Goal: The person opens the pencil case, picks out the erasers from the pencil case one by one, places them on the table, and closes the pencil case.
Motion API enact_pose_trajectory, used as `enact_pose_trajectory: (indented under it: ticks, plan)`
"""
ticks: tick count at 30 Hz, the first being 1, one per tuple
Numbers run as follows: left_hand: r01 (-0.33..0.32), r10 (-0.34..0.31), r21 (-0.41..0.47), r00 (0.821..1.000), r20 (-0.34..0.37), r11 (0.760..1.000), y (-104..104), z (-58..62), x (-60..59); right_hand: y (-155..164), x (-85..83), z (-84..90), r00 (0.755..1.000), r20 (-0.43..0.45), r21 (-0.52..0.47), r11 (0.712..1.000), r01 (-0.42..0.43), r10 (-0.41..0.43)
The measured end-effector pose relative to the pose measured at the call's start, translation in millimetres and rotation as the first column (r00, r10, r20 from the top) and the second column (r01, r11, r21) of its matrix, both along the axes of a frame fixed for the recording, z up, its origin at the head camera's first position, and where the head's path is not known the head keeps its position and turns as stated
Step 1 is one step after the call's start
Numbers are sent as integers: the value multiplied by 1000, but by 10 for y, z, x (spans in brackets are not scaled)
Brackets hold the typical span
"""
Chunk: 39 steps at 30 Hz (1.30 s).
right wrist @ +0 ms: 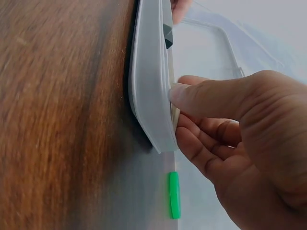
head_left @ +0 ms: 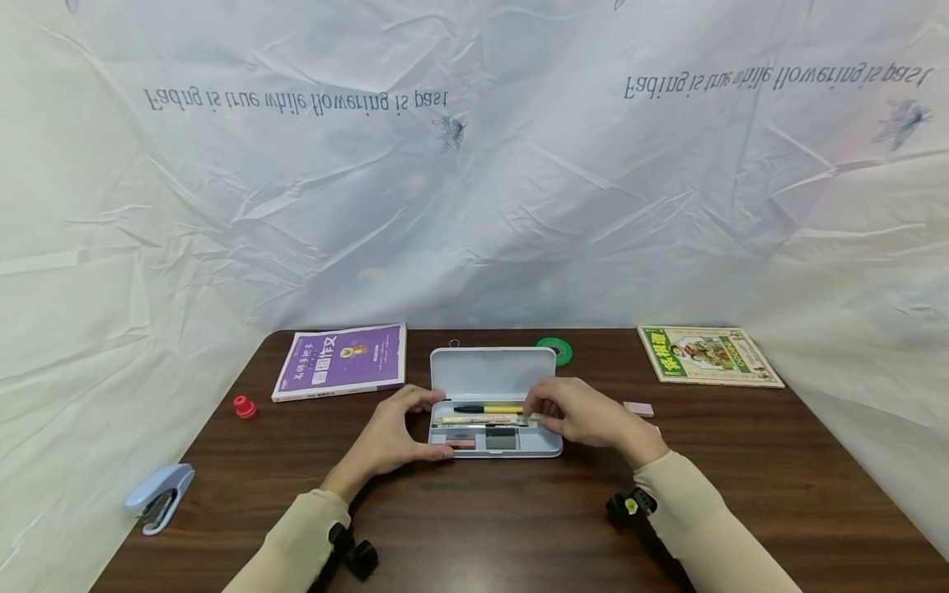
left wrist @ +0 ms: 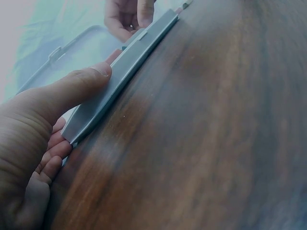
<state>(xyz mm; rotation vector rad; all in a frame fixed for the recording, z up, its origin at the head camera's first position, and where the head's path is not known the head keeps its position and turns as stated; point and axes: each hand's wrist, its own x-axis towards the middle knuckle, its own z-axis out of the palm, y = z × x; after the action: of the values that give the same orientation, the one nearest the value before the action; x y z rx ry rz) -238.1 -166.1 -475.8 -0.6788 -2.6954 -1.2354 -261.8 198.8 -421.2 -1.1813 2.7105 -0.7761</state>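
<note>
A light grey pencil case lies on the table with its lid raised at the back. My left hand grips its left end, thumb at the front wall and fingers round the back corner. Over the right end of the case, my right hand pinches the end of a pale yellow pen between thumb and fingers; the fingertips partly hide it. Behind that pen lies a yellow and black pencil. A pink piece and a dark grey block sit in the front compartments.
A purple book lies back left and a green-edged booklet back right. Green tape is behind the lid. Left are a red stopper-like piece and a blue stapler. A pink eraser lies beyond the right hand.
</note>
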Motion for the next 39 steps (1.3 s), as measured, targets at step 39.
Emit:
enact_pose_trajectory:
  ticks: [39]
  plan:
    - [1, -1, -3, 1000, 15, 1000, -9, 4, 0, 749, -67, 99, 957, -78, -141, 954, 266, -279]
